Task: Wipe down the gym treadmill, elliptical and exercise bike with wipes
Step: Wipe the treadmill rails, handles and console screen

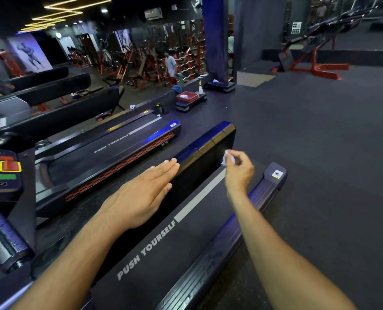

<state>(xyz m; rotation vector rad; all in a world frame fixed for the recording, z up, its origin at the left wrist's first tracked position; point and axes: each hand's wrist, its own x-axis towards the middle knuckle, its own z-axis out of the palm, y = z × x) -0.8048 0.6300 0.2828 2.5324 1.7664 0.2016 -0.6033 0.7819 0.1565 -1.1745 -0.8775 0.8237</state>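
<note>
A black treadmill (186,238) lies below me, its belt printed "PUSH YOURSELF" with a white stripe. My left hand (141,193) lies flat, fingers straight, on the treadmill's left side rail (206,142). My right hand (238,168) pinches a small crumpled white wipe (225,157) near the far end of the belt, close to the inner face of that left rail. The right side rail (260,195) runs under my right forearm.
A second treadmill (123,148) stands to the left, its console (1,171) at the left edge. Farther off, a red tray (187,96) and a spray bottle (200,87) sit on a step platform. A person (170,67) stands among red weight machines. Dark rubber floor (320,142) spreads to the right.
</note>
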